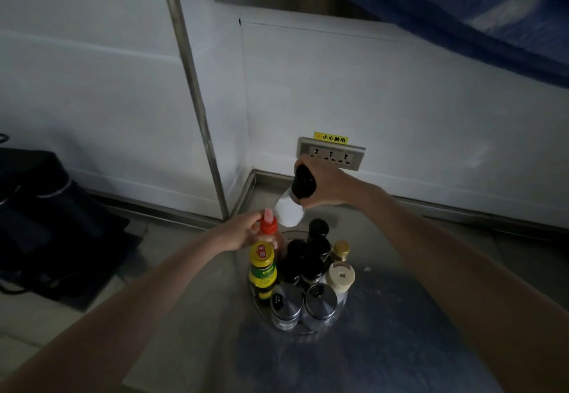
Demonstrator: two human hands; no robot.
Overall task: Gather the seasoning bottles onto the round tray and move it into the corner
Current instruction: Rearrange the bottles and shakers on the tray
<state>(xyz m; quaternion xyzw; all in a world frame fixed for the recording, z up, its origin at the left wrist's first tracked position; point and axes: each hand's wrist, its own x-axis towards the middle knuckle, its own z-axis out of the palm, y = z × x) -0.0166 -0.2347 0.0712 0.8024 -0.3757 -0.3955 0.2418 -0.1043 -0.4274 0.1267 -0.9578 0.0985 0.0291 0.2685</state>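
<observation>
Dim light; steel counter (400,315), white walls meeting at a corner behind. Round tray (295,331) sits on the counter, short of the corner, crowded with seasoning bottles.

On the tray, front: two metal-capped shakers (286,305) side by side. Left edge: yellow-capped bottle (261,269) with a green-yellow label. Right: cream-lidded jar (340,277), and behind it a small gold-capped bottle (341,249). Centre and rear: several black-capped bottles (318,232), packed tight, touching.

Left hand (243,232): fingers curled round the red-capped bottle (269,228), gripping near its neck, at the tray's rear left edge; whether its base is down on the tray cannot be told.

Right hand (326,185): closed round the black top of a white bottle (289,211), tilted, held in the air above the tray's rear edge.

Surroundings: wall socket strip (331,155) with a yellow warning label (331,138) directly behind the right hand. Vertical metal strip (197,100) runs down the wall left of the corner. Black appliance (46,217) on the far left, well apart from the tray.
</observation>
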